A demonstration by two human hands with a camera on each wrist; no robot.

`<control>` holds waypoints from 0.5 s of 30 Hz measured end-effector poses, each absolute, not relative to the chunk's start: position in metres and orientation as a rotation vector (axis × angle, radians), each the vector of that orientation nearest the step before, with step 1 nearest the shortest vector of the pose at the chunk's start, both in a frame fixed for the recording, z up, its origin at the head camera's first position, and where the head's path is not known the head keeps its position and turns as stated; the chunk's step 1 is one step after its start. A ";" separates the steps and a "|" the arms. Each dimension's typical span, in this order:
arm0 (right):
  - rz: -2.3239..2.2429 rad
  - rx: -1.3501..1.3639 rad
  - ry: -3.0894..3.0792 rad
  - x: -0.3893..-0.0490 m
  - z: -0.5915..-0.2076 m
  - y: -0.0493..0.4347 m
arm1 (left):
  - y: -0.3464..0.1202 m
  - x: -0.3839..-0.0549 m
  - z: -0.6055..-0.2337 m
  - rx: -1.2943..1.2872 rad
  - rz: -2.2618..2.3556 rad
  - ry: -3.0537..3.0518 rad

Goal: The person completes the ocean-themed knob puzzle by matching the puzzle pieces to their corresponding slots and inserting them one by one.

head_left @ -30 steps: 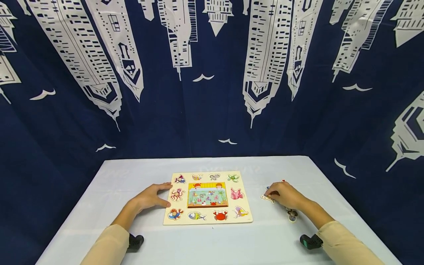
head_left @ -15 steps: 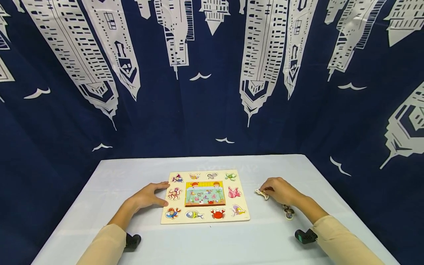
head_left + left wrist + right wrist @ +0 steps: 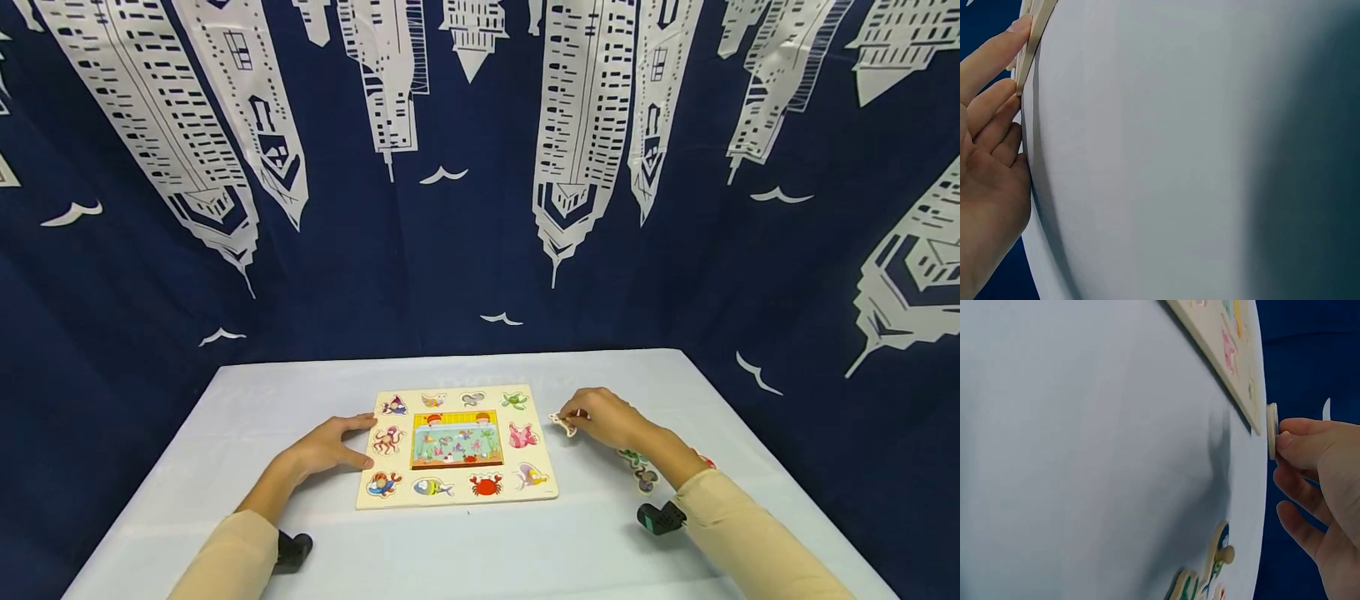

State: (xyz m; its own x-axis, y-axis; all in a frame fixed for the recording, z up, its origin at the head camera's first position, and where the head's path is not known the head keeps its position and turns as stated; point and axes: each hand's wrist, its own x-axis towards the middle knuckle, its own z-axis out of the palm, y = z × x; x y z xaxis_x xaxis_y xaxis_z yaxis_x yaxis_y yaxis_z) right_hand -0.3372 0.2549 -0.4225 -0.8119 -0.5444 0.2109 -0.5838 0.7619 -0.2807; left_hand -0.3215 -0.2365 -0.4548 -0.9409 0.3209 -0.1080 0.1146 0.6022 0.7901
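My left hand (image 3: 330,447) rests at the left edge of a wooden sea-animal peg puzzle board (image 3: 457,492), fingers extended and thumb spread apart. The left wrist view shows fingertips right at the board's edge (image 3: 1034,47). To the right of the board, my right hand (image 3: 611,419) pinches a small wooden puzzle piece (image 3: 561,425) between thumb and fingers. In the right wrist view, this puzzle piece (image 3: 1271,431) is edge-on above the table, its picture hidden. The other right-hand fingers curl loosely below it.
Several loose puzzle pieces (image 3: 645,477) lie under and beside my right forearm. One has a wooden knob (image 3: 1225,554). The white table (image 3: 420,558) ends at a dark blue curtain (image 3: 420,275). A black device (image 3: 662,518) sits at my right wrist.
My right hand has carried the puzzle piece left toward the board, away from the loose pieces. The left hand has stayed at the board's edge; the whole view has shifted slightly.
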 end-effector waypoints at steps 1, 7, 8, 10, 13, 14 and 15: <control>0.514 0.921 -2.832 -0.338 -0.421 0.253 | -0.236 -0.322 -0.455 0.364 1.252 2.590; 0.540 1.010 -2.760 -0.348 -0.413 0.236 | -0.237 -0.322 -0.458 0.374 1.240 2.599; 0.534 1.023 -2.755 -0.350 -0.412 0.233 | -0.238 -0.322 -0.458 0.379 1.237 2.600; 0.519 1.037 -2.752 -0.353 -0.410 0.228 | -0.238 -0.322 -0.458 0.370 1.247 2.593; 0.514 1.041 -2.765 -0.356 -0.406 0.220 | -0.238 -0.322 -0.457 0.381 1.237 2.597; 0.516 1.039 -2.769 -0.357 -0.405 0.217 | -0.238 -0.322 -0.457 0.381 1.237 2.599; 0.515 1.042 -2.770 -0.358 -0.403 0.215 | -0.238 -0.322 -0.456 0.380 1.235 2.602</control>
State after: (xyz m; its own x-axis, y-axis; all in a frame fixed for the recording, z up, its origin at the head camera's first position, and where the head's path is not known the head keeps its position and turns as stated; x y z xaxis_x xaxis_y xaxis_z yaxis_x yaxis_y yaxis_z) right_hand -0.3579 0.2147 -0.4028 -0.7512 -0.6130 0.2450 -0.6601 0.7021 -0.2671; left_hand -0.3223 -0.2379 -0.4557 -0.9385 0.3305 -0.1001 0.1313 0.6097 0.7817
